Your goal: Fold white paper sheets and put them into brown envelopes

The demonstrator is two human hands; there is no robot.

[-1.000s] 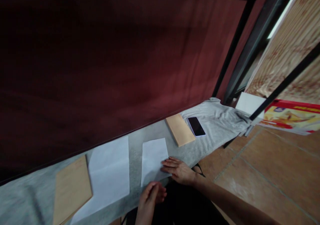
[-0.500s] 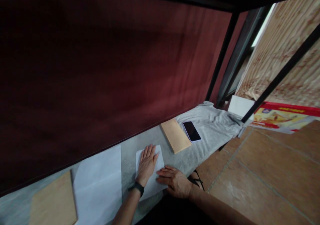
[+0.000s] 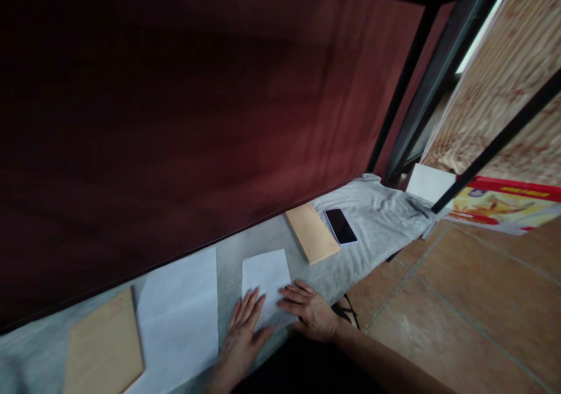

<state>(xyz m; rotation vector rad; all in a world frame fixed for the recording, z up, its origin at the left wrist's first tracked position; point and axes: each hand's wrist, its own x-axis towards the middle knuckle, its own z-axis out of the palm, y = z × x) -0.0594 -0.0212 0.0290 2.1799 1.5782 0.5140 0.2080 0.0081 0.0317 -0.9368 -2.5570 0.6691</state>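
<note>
A folded sheet of white paper [image 3: 265,270] lies flat on the grey cloth [image 3: 307,272] in front of me. My left hand [image 3: 243,337] rests at its near left edge, fingers stretched out and nothing gripped. On the sheet's right edge lies my right hand [image 3: 310,312], its fingers extended flat over the paper. To the left is a larger white sheet [image 3: 184,306] with a faint crease across it. A stack of tan paper or envelopes [image 3: 312,233] sits beyond the folded sheet, to the right.
A phone [image 3: 340,226] lies beside the tan stack. At far left is a flat brown piece [image 3: 105,341], like card or an envelope. A dark red panel [image 3: 219,119] rises behind the cloth. Black metal bars [image 3: 403,90] and a printed box [image 3: 504,204] stand at right.
My left hand has slid toward me down the folded paper, uncovering its far part. My right hand has stayed near the right edge. The view has shifted slightly.
</note>
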